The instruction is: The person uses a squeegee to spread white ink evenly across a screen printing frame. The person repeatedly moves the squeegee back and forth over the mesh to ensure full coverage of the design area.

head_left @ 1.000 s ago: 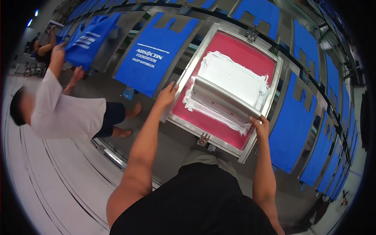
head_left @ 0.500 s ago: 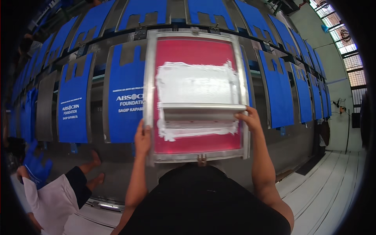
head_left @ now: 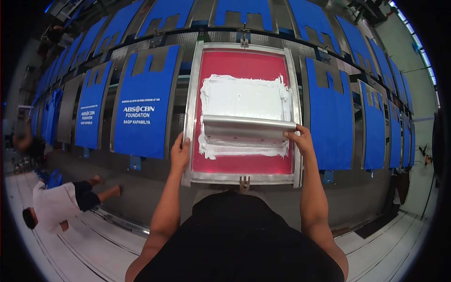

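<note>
In front of my body is a screen printing frame (head_left: 297, 103) with metal edges and red mesh (head_left: 242, 61). A thick patch of white ink (head_left: 239, 96) covers the middle of the mesh. Across the ink lies a metal squeegee (head_left: 249, 127), its lower edge hidden in the ink. My left hand (head_left: 180, 151) is closed around the frame's left side. At the squeegee's right end my right hand (head_left: 302, 140) pinches it between thumb and fingers, close to the frame's right side. What lies beneath the screen is hidden.
A blue bag with white print (head_left: 139, 105) lies flat on a board to the left; a plain blue bag (head_left: 330, 124) lies to the right. More blue bags run in a far row. At lower left a person in a white shirt (head_left: 58, 204) stands by the table.
The screen has shifted right along the row, uncovering the whole printed bag on its left. Both hands moved with it, keeping their holds. The person at lower left has turned and shifted.
</note>
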Available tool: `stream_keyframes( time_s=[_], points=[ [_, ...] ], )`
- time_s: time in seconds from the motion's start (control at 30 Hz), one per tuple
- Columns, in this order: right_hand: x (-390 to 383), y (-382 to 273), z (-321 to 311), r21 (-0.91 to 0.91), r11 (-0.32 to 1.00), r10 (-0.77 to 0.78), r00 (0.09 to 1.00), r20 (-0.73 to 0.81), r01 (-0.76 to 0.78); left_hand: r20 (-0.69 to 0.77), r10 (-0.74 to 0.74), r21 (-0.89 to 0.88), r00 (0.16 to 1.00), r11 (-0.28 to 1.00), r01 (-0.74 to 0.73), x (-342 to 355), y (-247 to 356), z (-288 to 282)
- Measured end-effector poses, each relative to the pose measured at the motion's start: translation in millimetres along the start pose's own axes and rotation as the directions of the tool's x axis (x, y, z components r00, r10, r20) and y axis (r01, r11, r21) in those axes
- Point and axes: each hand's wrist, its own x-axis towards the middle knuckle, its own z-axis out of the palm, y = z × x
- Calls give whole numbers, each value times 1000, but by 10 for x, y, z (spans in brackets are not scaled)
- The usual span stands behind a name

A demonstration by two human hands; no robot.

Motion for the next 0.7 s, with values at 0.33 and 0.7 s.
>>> stream_keyframes(
  time_s=[0.33,0.7],
  points=[
    [120,285,-1,-37,999,-13,999,32,14,-36,-99,0,994,995,99,76,5,170],
    [-15,286,83,4,1000,15,999,31,-15,-33,8,29,999,1000,-7,144,-88,105]
  ],
)
